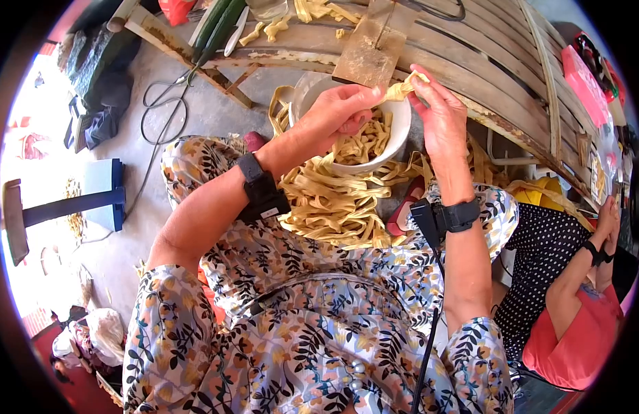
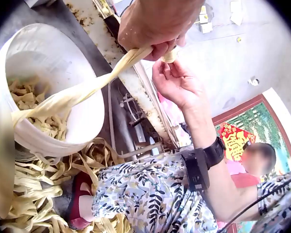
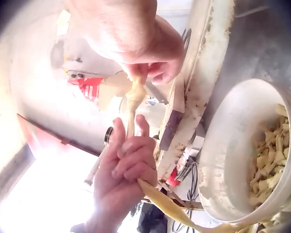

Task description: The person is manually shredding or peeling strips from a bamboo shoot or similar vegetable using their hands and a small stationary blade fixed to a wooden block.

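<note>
In the head view, a pale yellow tofu-skin strip (image 1: 399, 90) stretches between both hands, over the white bucket (image 1: 404, 131). My left hand (image 1: 340, 112) grips it, with a long tail running down past the bucket in the left wrist view. My right hand (image 1: 440, 114) pinches the other end between thumb and fingers. A knotted lump (image 3: 136, 94) shows in the strip just below the right fingertips in the right wrist view. Short knotted pieces (image 3: 266, 165) lie inside the bucket. A heap of long loose strips (image 1: 333, 207) spreads on the floor between my feet.
A slatted bench (image 1: 464, 69) stands just ahead, bearing a small wooden board (image 1: 368, 58), green cucumbers (image 1: 219, 31) and some yellow pieces (image 1: 319, 10). A black cable (image 1: 171, 114) loops on the floor at left. Another person (image 1: 575, 324) sits close at right.
</note>
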`<act>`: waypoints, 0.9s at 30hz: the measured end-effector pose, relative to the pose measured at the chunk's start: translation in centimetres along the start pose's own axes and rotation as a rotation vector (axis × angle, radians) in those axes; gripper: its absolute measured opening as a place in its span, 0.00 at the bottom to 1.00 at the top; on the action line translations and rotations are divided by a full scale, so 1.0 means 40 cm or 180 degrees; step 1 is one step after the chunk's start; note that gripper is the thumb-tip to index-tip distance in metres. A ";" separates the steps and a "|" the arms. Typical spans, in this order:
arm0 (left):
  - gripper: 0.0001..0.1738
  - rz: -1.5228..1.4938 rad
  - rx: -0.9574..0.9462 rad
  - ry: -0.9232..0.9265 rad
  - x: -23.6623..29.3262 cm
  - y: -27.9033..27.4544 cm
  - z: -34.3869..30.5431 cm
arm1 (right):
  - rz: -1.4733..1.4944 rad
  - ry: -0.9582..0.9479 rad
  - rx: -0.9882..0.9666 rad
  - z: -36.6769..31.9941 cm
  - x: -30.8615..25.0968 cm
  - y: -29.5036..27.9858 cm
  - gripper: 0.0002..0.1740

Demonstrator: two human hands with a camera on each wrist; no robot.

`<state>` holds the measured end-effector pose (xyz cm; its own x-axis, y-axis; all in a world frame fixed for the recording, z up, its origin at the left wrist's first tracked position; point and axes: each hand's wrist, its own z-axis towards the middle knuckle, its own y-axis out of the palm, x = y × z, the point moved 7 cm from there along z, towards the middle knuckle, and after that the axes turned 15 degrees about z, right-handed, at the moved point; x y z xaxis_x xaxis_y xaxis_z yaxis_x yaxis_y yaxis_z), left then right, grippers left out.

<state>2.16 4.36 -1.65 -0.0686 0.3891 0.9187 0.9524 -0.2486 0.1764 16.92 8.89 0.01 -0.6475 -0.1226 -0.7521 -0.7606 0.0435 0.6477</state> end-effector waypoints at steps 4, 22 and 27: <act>0.15 0.0245 -0.0491 0.0040 -0.016 -0.001 0.000 | -0.0104 0.0164 0.0214 0.000 0.008 -0.018 0.07; 0.15 0.0308 -0.1126 0.0364 0.004 0.047 0.013 | 0.0120 0.0797 -0.0310 -0.026 0.079 0.018 0.07; 0.15 0.1406 -0.0307 0.0589 0.033 0.021 0.022 | -0.0511 0.0354 -0.0277 -0.012 0.067 0.017 0.07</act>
<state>3.12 5.44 -0.62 0.2759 0.0658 0.9589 0.8711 -0.4387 -0.2206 14.68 8.10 -1.51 -0.5055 -0.2300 -0.8316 -0.8436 -0.0707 0.5323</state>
